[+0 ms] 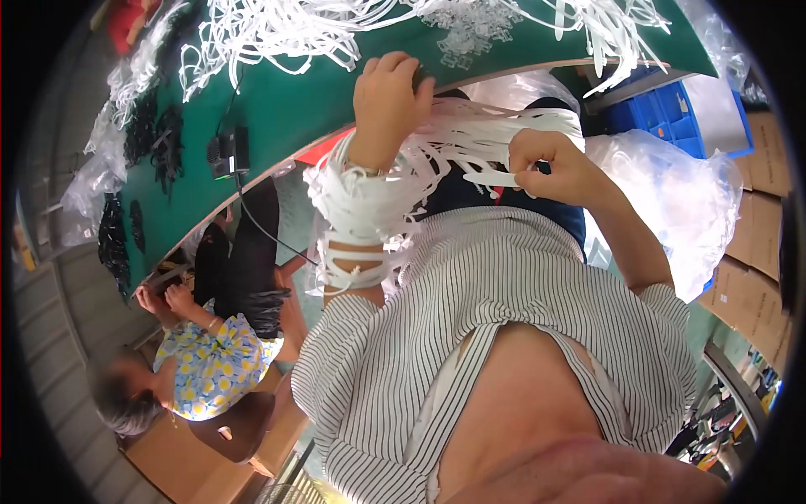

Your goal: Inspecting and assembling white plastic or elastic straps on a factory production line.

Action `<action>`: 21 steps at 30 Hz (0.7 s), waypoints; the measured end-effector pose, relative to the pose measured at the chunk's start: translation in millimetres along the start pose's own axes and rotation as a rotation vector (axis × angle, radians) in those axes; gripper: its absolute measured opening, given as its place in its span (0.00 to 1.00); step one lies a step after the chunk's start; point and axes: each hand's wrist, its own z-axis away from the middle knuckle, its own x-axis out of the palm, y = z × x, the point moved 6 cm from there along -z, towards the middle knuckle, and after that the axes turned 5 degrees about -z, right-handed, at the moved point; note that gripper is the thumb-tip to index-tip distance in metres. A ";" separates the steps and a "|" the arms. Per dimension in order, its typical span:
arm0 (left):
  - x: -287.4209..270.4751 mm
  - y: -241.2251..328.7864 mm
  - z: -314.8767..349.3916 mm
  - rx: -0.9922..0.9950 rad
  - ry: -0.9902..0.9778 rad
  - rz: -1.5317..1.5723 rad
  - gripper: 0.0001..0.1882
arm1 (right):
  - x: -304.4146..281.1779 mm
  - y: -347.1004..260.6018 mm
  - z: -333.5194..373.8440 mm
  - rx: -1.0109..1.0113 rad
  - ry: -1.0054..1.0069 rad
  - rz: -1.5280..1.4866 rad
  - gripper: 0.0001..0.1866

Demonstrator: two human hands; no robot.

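Striped shirt fabric [504, 286] fills the lower middle of the view, closest to the lens. Above it, the left hand [388, 92] is curled closed against the edge of the green table [285, 101], its fingers bent over; what they grip I cannot tell. A thick bundle of white plastic strips [378, 193] is looped around that wrist and forearm. From there the strips fan out to the right, their long axis running roughly level across the lap toward the right hand [550, 164]. That hand pinches a single white strip [491, 179] between thumb and fingertips, the strip lying level, its free end pointing left. More loose white strips [269, 34] lie heaped on the tabletop.
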 end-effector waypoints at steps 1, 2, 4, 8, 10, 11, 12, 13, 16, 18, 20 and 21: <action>-9.4 5.1 7.2 0.014 -0.005 0.007 0.12 | 0.4 -0.6 0.4 -0.022 -0.027 0.038 0.04; -16.9 9.6 13.3 0.028 -0.010 0.015 0.14 | 1.5 -1.5 1.3 -0.043 -0.054 0.076 0.04; -20.0 9.6 25.6 0.025 -0.022 0.028 0.15 | 4.9 -5.7 -0.1 -0.051 -0.059 0.090 0.04; -25.0 12.5 37.7 -0.156 0.070 0.293 0.08 | 7.6 -14.3 -2.4 -0.114 -0.035 0.157 0.05; -18.6 16.6 51.4 -0.418 0.013 0.743 0.04 | 9.1 -21.1 -4.4 -0.115 -0.066 0.169 0.03; -12.9 22.4 59.1 -0.510 -0.019 0.940 0.03 | 10.9 -24.9 -6.0 -0.121 -0.095 0.179 0.02; -11.2 33.5 63.0 -0.608 -0.105 1.092 0.05 | 11.8 -31.7 -5.8 -0.161 -0.076 0.234 0.02; -14.6 44.6 64.0 -0.595 -0.161 1.149 0.05 | 13.5 -35.5 -5.6 -0.198 -0.059 0.287 0.02; -25.3 62.8 60.9 -0.560 -0.271 1.238 0.06 | 15.2 -44.1 -7.6 -0.344 0.008 0.433 0.01; -31.2 71.2 58.9 -0.463 -0.405 1.211 0.07 | 12.6 -44.8 -5.5 -0.262 0.003 0.449 0.01; -35.3 70.3 58.6 -0.437 -0.423 1.209 0.08 | 11.6 -45.8 -3.1 -0.298 -0.007 0.539 0.02; -38.5 72.2 56.8 -0.411 -0.438 1.185 0.08 | 12.0 -45.0 -2.3 -0.293 -0.008 0.538 0.02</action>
